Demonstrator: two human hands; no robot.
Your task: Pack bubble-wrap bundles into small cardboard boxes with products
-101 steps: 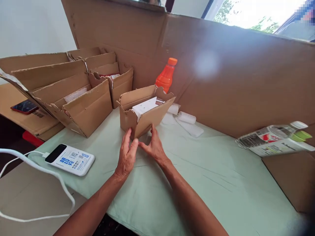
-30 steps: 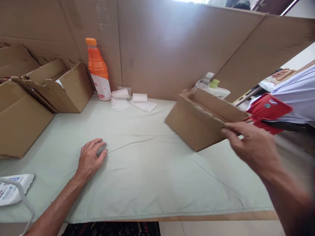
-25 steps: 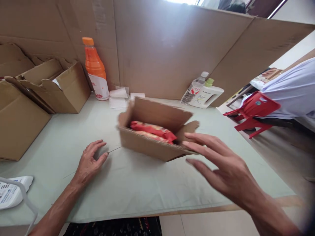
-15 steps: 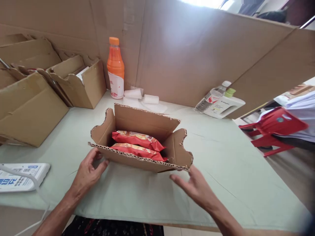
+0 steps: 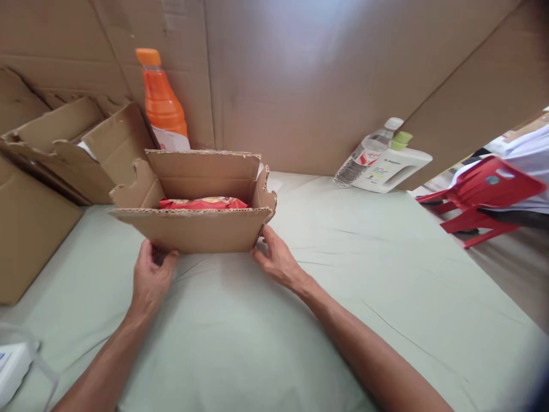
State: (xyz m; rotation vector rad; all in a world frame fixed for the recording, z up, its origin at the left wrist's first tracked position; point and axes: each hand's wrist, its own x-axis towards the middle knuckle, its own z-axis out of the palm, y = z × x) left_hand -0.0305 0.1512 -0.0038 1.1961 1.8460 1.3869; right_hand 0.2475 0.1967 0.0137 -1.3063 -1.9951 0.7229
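Two hands, left [image 5: 151, 276] and right [image 5: 277, 260], grip box [image 5: 193, 229] at bottom corners; should keep it level so packets [image 5: 201, 202] stay put.

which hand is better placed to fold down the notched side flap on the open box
Left. The left hand grips the box at its near left corner, right under the raised notched flap; the right hand holds the opposite corner.

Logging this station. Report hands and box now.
Left hand and right hand grip open cardboard box at its bottom corners. Red packets inside. Nothing obstructing.
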